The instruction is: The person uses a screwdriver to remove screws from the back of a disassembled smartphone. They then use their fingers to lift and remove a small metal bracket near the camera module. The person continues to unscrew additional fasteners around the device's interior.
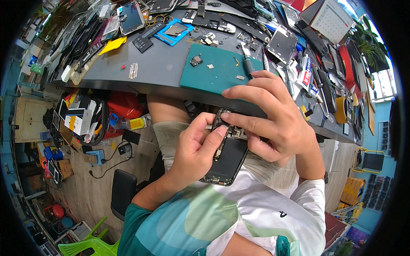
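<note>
Cluttered grey workbench (166, 67) up front. Below its near edge, over the lap: an opened black rectangular phone (230, 158), clamped in the left hand (197, 146). The right hand (277, 121) touches and partly hides its far end, can't tell if it's pinching anything, and overlaps the flat dark-green mat (213, 74).

A smartphone (232, 158) is between the left hand (196, 147) and right hand (277, 123), over the lap (168, 132) and on the near side of the counter (156, 72). Directly before them on the counter lies a work mat (207, 79) bearing phone parts (196, 60), with a hand tool (248, 65) across its right part, a razor blade (133, 71) to its left, a tray (164, 37) and battery (143, 44) beyond its left side, and a desk calendar (331, 19) at far right. On the floor (141, 158) left of the lap, a bin (102, 132) holding a box (80, 121) stands near the counter, a plastic chair (89, 245) farther back
</note>
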A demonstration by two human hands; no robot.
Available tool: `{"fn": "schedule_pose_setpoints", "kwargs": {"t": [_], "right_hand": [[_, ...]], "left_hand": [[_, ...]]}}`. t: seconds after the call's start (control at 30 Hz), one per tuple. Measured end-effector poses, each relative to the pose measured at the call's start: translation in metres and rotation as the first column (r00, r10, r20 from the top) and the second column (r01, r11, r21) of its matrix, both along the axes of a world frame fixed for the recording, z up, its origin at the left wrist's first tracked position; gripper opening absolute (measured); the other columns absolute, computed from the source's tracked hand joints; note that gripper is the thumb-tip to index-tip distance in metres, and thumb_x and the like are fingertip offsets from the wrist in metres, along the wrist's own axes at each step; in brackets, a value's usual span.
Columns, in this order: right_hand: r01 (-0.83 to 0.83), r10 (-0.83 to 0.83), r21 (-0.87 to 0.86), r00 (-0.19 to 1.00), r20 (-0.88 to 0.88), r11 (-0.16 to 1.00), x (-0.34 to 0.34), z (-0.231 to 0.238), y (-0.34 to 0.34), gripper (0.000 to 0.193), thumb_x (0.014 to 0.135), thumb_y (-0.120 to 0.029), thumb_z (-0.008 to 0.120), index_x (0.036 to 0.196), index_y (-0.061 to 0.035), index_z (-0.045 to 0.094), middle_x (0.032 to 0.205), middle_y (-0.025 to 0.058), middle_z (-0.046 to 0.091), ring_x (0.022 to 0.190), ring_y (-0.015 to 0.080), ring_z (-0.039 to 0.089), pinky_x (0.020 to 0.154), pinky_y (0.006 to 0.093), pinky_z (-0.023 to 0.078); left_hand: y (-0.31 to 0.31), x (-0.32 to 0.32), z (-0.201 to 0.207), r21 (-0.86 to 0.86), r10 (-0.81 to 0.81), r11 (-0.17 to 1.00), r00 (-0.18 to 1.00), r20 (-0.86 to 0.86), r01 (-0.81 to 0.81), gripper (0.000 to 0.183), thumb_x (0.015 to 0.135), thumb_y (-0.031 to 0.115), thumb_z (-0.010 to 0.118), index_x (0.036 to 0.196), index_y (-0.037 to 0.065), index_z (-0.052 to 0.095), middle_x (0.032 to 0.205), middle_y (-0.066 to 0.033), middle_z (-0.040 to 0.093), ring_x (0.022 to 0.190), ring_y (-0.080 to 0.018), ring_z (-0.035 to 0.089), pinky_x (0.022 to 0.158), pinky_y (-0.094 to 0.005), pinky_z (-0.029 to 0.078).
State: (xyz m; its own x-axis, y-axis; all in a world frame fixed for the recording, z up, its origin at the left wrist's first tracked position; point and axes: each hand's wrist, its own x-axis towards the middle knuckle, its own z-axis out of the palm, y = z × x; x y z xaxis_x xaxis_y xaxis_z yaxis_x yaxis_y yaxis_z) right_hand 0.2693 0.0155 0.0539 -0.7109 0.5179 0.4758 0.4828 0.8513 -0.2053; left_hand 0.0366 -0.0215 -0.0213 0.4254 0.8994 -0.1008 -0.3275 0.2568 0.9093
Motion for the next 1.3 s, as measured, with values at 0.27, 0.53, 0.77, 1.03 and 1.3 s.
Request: {"fn": "schedule_pose_setpoints", "kwargs": {"t": [0.27, 0.53, 0.77, 1.03, 1.3], "right_hand": [[-0.003, 0.003, 0.002, 1.000, 0.004, 1.000, -0.0004, -0.0001, -0.0007, 0.053, 0.071, -0.017, 0.063, 0.120, -0.0060, 0.083, 0.139, 0.0201, 0.068, 0.115, 0.0395, 0.060, 0.112, 0.0643, 0.045], [-0.002, 0.002, 0.004, 1.000, 0.014, 1.000, -0.0003, 0.0012, -0.0018, 0.053, 0.072, -0.017, 0.063, 0.120, -0.0061, 0.083, 0.140, 0.0203, 0.068, 0.116, 0.0397, 0.060, 0.112, 0.0647, 0.044], [0.000, 0.000, 0.006, 1.000, 0.016, 1.000, -0.0006, 0.0001, -0.0010, 0.052, 0.074, -0.018, 0.064, 0.120, -0.0063, 0.083, 0.139, 0.0202, 0.068, 0.116, 0.0401, 0.061, 0.112, 0.0650, 0.045], [-0.005, 0.005, 0.000, 1.000, 0.016, 1.000, -0.0018, -0.0007, 0.0000, 0.050, 0.075, -0.019, 0.063, 0.119, -0.0063, 0.083, 0.139, 0.0203, 0.068, 0.116, 0.0401, 0.061, 0.112, 0.0652, 0.044], [0.001, -0.001, 0.003, 1.000, 0.020, 1.000, -0.0017, -0.0002, -0.0004, 0.049, 0.076, -0.019, 0.063, 0.119, -0.0064, 0.083, 0.139, 0.0199, 0.068, 0.115, 0.0398, 0.061, 0.112, 0.0654, 0.044]], "left_hand": [[0.0000, 0.0000, 0.0010, -0.009, -0.004, 1.000, 1.000, -0.001, 0.004, 0.013, 0.113, 0.015, 0.063, 0.120, 0.004, 0.059, 0.080, 0.0054, 0.063, 0.070, 0.0028, 0.050, 0.059, -0.0194, 0.038], [-0.0004, 0.0001, -0.0034, -0.001, -0.001, 1.000, 1.000, -0.007, 0.001, 0.012, 0.114, 0.015, 0.064, 0.117, 0.005, 0.059, 0.078, 0.0057, 0.061, 0.069, 0.0028, 0.048, 0.058, -0.0197, 0.037], [-0.0005, 0.0012, -0.0036, -0.010, 0.005, 1.000, 1.000, 0.025, -0.005, 0.012, 0.114, 0.015, 0.062, 0.117, 0.004, 0.059, 0.084, 0.0039, 0.065, 0.075, 0.0024, 0.053, 0.063, -0.0189, 0.042], [-0.0006, 0.0027, -0.0044, -0.005, 0.010, 1.000, 0.999, 0.053, -0.010, 0.013, 0.115, 0.015, 0.062, 0.120, 0.004, 0.059, 0.088, 0.0041, 0.064, 0.077, 0.0023, 0.053, 0.065, -0.0187, 0.044], [0.0007, -0.0025, -0.0065, -0.034, -0.046, 0.998, 0.996, 0.080, 0.049, 0.008, 0.114, 0.011, 0.060, 0.118, 0.005, 0.058, 0.103, -0.0003, 0.069, 0.090, -0.0013, 0.065, 0.080, -0.0207, 0.054]]}}
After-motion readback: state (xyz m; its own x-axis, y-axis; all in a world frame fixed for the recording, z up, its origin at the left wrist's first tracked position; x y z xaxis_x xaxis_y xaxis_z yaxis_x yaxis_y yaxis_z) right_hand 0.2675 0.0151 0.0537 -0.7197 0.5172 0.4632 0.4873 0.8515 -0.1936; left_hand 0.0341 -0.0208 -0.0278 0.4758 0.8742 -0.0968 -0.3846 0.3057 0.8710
